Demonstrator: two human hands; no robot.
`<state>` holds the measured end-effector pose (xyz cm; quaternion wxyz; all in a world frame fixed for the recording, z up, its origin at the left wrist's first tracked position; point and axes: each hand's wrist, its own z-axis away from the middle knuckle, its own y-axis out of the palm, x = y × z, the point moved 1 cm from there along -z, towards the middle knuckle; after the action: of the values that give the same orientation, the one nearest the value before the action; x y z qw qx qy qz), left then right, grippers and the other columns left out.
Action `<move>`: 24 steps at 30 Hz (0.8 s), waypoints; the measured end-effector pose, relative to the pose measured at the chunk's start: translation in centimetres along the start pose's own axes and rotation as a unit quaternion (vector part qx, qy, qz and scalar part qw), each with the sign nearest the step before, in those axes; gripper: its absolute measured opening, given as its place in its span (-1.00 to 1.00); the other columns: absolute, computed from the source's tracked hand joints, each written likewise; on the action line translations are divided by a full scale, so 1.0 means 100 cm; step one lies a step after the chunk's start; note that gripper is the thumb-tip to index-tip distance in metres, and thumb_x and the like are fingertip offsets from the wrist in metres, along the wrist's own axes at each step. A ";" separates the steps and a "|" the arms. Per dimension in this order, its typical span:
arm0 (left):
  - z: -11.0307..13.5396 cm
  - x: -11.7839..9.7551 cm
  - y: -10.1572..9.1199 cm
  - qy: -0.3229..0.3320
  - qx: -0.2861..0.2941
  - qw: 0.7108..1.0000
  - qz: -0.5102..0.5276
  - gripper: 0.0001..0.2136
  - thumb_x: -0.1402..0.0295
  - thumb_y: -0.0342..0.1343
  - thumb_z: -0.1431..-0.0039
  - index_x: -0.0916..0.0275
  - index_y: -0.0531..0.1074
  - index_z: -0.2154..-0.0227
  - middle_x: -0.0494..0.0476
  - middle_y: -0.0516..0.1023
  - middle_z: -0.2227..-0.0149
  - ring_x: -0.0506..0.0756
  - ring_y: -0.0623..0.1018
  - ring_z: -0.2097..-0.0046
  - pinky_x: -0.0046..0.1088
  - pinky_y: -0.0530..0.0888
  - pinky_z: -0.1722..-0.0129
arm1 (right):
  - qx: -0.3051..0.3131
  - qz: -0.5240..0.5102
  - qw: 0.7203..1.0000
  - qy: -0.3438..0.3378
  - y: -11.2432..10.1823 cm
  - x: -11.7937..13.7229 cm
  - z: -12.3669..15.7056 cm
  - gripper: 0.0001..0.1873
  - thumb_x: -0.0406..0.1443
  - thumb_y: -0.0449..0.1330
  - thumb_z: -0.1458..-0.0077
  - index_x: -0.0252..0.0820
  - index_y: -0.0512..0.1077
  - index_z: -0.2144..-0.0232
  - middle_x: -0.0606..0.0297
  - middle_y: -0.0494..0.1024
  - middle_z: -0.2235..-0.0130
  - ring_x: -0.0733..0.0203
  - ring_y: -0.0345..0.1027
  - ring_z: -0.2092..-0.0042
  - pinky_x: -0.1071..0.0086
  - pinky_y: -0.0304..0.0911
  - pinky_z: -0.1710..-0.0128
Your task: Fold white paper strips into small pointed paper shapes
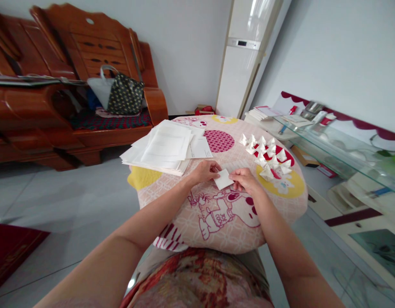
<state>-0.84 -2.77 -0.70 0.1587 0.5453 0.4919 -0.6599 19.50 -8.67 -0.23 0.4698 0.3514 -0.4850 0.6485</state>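
Note:
Between my hands is a small folded square of white paper point(223, 179), just above the patterned tablecloth point(191, 214). My left hand point(206, 171) pinches its left corner, and my right hand point(244, 179) grips its right corner with bent fingers. Behind the square lie some pale paper pieces point(236, 165), partly hidden by my hands. Several folded white paper shapes with pointed tips point(267, 153) stand in rows to the right. A stack of white paper sheets point(165, 145) lies to the left of my hands, with a printed sheet point(200, 148) at its right side.
A glass-topped cabinet point(345, 145) runs along the right, with a pile of papers point(263, 112) at its near left end. A carved wooden sofa point(88, 47) stands at the far left, holding a dark patterned bag point(125, 94). A tall white appliance point(237, 64) stands behind the table.

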 end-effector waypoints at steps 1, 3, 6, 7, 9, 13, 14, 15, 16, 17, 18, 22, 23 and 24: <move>0.001 0.000 0.000 0.022 -0.005 0.999 -0.049 -0.76 0.58 0.26 0.03 0.29 0.54 0.24 0.04 0.58 0.35 0.02 0.55 0.32 -0.50 0.48 0.28 | -0.016 0.033 0.999 -0.007 0.001 0.000 0.000 -0.89 -0.32 0.24 -0.06 -0.22 0.47 0.50 0.36 0.40 0.74 0.35 0.11 0.75 0.50 -0.07 0.74; 0.003 -0.002 0.001 0.063 -0.026 0.987 -0.145 -0.72 0.61 0.26 0.08 0.28 0.56 0.24 0.08 0.58 0.25 0.06 0.55 0.22 -0.45 0.49 0.16 | -0.053 0.107 0.992 -0.050 0.003 -0.001 -0.001 -0.89 -0.36 0.25 -0.03 -0.20 0.48 0.52 0.40 0.39 0.73 0.34 0.15 0.71 0.48 -0.03 0.68; 0.006 -0.004 0.004 0.113 -0.023 0.971 -0.208 -0.62 0.65 0.19 0.07 0.28 0.56 0.14 0.12 0.56 0.16 0.06 0.53 0.19 -0.44 0.47 0.11 | -0.097 0.209 0.960 -0.158 0.005 0.002 -0.001 -0.90 -0.42 0.32 0.06 -0.19 0.49 0.55 0.36 0.49 0.62 0.26 0.33 0.56 0.44 0.13 0.52; 0.007 -0.004 0.005 0.123 -0.006 0.969 -0.212 -0.62 0.67 0.15 0.05 0.29 0.56 0.13 0.13 0.56 0.17 0.05 0.53 0.21 -0.45 0.47 0.12 | -0.104 0.237 0.947 -0.190 0.005 0.003 0.000 -0.89 -0.45 0.32 0.08 -0.19 0.50 0.56 0.33 0.52 0.57 0.23 0.37 0.50 0.42 0.16 0.46; 0.006 -0.004 0.006 0.140 0.036 0.966 -0.215 -0.63 0.69 0.08 0.01 0.28 0.58 0.17 0.12 0.57 0.21 0.04 0.53 0.23 -0.47 0.46 0.13 | -0.100 0.281 0.923 -0.244 0.004 0.006 0.002 -0.85 -0.49 0.29 0.09 -0.18 0.52 0.56 0.28 0.57 0.49 0.19 0.41 0.41 0.38 0.19 0.37; 0.006 -0.004 0.004 0.166 0.088 0.960 -0.209 -0.67 0.69 0.04 -0.06 0.25 0.63 0.25 0.11 0.59 0.27 0.04 0.54 0.22 -0.49 0.43 0.11 | -0.050 0.323 0.895 -0.303 0.001 0.009 0.007 -0.72 -0.58 0.16 0.08 -0.18 0.57 0.55 0.26 0.57 0.42 0.20 0.39 0.36 0.37 0.18 0.31; 0.006 -0.005 0.002 0.168 0.093 0.960 -0.204 -0.67 0.69 0.04 -0.07 0.26 0.63 0.26 0.11 0.59 0.27 0.04 0.54 0.22 -0.49 0.42 0.12 | -0.034 0.328 0.893 -0.305 0.001 0.008 0.008 -0.70 -0.59 0.14 0.08 -0.18 0.58 0.53 0.27 0.57 0.41 0.21 0.38 0.36 0.38 0.18 0.32; 0.007 -0.005 0.000 0.168 0.098 0.961 -0.198 -0.67 0.70 0.04 -0.06 0.26 0.63 0.26 0.10 0.60 0.28 0.03 0.54 0.23 -0.50 0.42 0.13 | -0.018 0.333 0.892 -0.304 0.000 0.008 0.010 -0.69 -0.60 0.14 0.09 -0.18 0.58 0.51 0.27 0.56 0.40 0.22 0.38 0.36 0.38 0.18 0.32; 0.008 -0.006 -0.002 0.166 0.103 0.962 -0.192 -0.66 0.70 0.04 -0.05 0.27 0.64 0.25 0.10 0.60 0.28 0.03 0.54 0.23 -0.50 0.41 0.14 | 0.000 0.337 0.891 -0.303 -0.001 0.008 0.011 -0.70 -0.60 0.16 0.09 -0.19 0.59 0.49 0.27 0.55 0.38 0.23 0.38 0.36 0.39 0.19 0.31; 0.009 -0.007 -0.005 0.163 0.109 0.962 -0.187 -0.65 0.71 0.04 -0.05 0.27 0.64 0.24 0.11 0.61 0.27 0.03 0.54 0.23 -0.50 0.41 0.14 | 0.016 0.341 0.890 -0.302 -0.002 0.007 0.012 -0.73 -0.59 0.19 0.08 -0.20 0.59 0.46 0.27 0.55 0.36 0.23 0.37 0.35 0.39 0.20 0.31; 0.010 -0.007 -0.007 0.159 0.118 0.963 -0.183 -0.64 0.70 0.04 -0.04 0.28 0.64 0.22 0.11 0.61 0.25 0.03 0.53 0.23 -0.51 0.40 0.15 | 0.028 0.346 0.888 -0.302 -0.002 0.007 0.014 -0.76 -0.58 0.24 0.07 -0.20 0.59 0.43 0.27 0.54 0.35 0.23 0.37 0.34 0.38 0.21 0.30; 0.013 -0.008 -0.015 0.146 0.155 0.961 -0.178 -0.66 0.64 0.14 0.00 0.28 0.62 0.16 0.10 0.60 0.21 0.03 0.52 0.25 -0.51 0.39 0.20 | 0.030 0.375 0.872 -0.312 0.000 0.007 0.020 -0.89 -0.46 0.38 0.00 -0.18 0.59 0.41 0.25 0.50 0.33 0.20 0.34 0.31 0.34 0.22 0.28; 0.013 -0.008 -0.015 0.147 0.160 0.960 -0.176 -0.67 0.61 0.19 0.01 0.28 0.62 0.16 0.10 0.59 0.22 0.03 0.51 0.25 -0.51 0.38 0.21 | 0.027 0.385 0.866 -0.317 0.002 0.007 0.022 -0.90 -0.45 0.37 -0.04 -0.18 0.58 0.43 0.24 0.49 0.34 0.20 0.34 0.31 0.33 0.22 0.27; 0.013 -0.009 -0.015 0.149 0.162 0.960 -0.174 -0.69 0.58 0.23 0.02 0.28 0.62 0.17 0.09 0.58 0.23 0.03 0.50 0.25 -0.51 0.38 0.22 | 0.027 0.392 0.862 -0.321 0.003 0.008 0.023 -0.88 -0.44 0.35 -0.07 -0.17 0.57 0.46 0.24 0.48 0.35 0.20 0.34 0.31 0.32 0.22 0.26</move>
<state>-2.36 -3.38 0.67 -0.1242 0.5616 0.4842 -0.6594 18.93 -10.72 1.03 -0.0147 0.3338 -0.6889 0.6433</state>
